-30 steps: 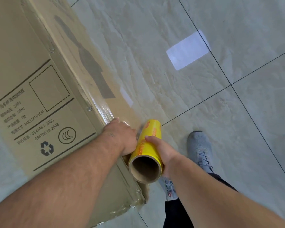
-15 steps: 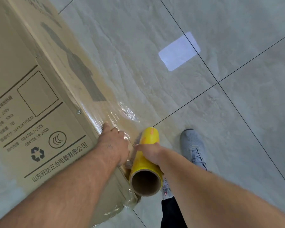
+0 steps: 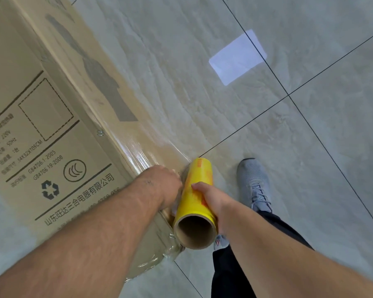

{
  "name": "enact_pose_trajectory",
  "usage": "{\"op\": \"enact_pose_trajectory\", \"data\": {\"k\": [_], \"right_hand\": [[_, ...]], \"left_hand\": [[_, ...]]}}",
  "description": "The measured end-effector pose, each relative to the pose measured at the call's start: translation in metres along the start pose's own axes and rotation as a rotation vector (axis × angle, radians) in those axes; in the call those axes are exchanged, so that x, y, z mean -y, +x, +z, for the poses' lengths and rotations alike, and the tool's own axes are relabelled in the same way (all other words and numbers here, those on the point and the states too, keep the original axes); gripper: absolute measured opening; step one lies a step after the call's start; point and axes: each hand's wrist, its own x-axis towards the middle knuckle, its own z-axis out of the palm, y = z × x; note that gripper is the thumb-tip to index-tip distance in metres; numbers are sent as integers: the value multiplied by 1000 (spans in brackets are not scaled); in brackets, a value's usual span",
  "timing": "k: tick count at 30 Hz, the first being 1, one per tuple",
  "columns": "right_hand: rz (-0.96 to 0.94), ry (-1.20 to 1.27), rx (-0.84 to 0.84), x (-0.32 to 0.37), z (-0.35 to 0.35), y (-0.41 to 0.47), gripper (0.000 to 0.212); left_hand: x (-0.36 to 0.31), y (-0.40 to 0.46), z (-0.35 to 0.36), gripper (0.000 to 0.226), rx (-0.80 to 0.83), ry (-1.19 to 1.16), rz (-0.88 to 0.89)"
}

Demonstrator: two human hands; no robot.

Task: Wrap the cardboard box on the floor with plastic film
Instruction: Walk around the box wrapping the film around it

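Observation:
A long brown cardboard box (image 3: 41, 117) with black print lies on the tiled floor along the left. Shiny clear plastic film (image 3: 136, 151) covers its near right edge and corner. My right hand (image 3: 211, 198) is closed around a yellow roll of film (image 3: 197, 190), held upright-tilted beside the box's right side, its open cardboard core facing me. My left hand (image 3: 162, 183) presses on the box's edge right next to the roll, fingers curled over the film; whether it pinches the film is hidden.
Glossy grey floor tiles (image 3: 310, 168) with dark grout lines spread to the right. My grey sneaker (image 3: 253, 181) and dark trouser leg (image 3: 235, 269) stand just right of the roll. A bright window reflection (image 3: 237, 57) lies on the floor farther off.
The roll and both hands stay at the box's near right edge. The roll shifted slightly along the box side, and the stretched film between box and roll lies smoother than half a second ago.

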Motion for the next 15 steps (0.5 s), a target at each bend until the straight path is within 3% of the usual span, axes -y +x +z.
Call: {"op": "enact_pose_trajectory", "data": {"k": [7, 10, 12, 15], "right_hand": [[-86, -285, -172, -46, -16, 7, 119], [-69, -379, -198, -50, 5, 21, 134], [-75, -406, -159, -45, 8, 29, 129], [-105, -263, -95, -43, -10, 21, 95]], "left_hand": [[-28, -8, -6, 40, 13, -43, -35], [-35, -6, 9, 57, 155, 25, -103], [-37, -4, 18, 63, 221, 52, -131], [-37, -2, 18, 62, 209, 41, -140]]}}
